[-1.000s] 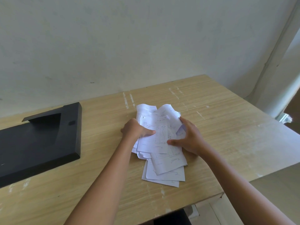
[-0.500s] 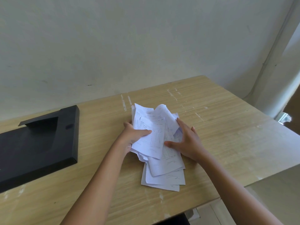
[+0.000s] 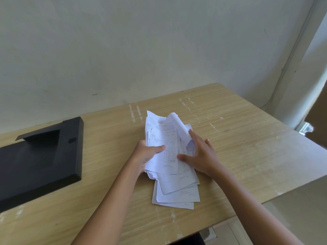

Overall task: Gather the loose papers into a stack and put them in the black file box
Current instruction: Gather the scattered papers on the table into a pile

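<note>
Presently the left hand [image 3: 145, 156] held a thumb-over grip on the papers [image 3: 169, 156], fingers curled beneath, while the flat, straight-fingered right hand [image 3: 200, 154] pressed their opposite edge, probably to square them, with the black file box [image 3: 40, 161] well left on the surface [image 3: 247, 147].
</note>
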`<action>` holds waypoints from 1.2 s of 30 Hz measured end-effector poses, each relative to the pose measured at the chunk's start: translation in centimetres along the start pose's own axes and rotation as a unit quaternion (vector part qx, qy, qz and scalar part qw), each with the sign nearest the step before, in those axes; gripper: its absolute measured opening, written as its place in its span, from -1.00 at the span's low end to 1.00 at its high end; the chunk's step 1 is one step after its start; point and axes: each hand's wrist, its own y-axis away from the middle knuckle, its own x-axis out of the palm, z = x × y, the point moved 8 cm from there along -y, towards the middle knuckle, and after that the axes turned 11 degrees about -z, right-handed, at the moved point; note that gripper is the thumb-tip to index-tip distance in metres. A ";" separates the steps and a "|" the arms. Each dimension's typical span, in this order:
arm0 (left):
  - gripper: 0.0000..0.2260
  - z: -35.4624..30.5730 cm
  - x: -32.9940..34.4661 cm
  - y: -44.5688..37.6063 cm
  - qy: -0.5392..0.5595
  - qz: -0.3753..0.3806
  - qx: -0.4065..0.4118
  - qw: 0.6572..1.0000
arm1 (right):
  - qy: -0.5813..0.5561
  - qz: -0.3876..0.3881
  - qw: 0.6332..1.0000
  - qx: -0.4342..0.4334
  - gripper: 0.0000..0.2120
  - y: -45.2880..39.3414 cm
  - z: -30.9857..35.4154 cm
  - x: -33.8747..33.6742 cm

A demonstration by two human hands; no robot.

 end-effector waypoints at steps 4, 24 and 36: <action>-0.63 -0.1 -0.1 0.0 0.023 -0.005 0.023 0.999 | -0.027 -0.009 1.000 0.006 0.03 -0.1 -0.2 0.0; -0.76 0.4 -1.0 -0.5 0.048 0.001 0.079 0.996 | -0.098 0.018 0.960 0.263 -0.51 -5.4 -3.9 -2.7; -0.82 0.1 -1.2 0.0 0.094 0.021 0.077 0.992 | -0.053 0.158 0.966 0.197 -0.57 -4.9 -1.5 -0.2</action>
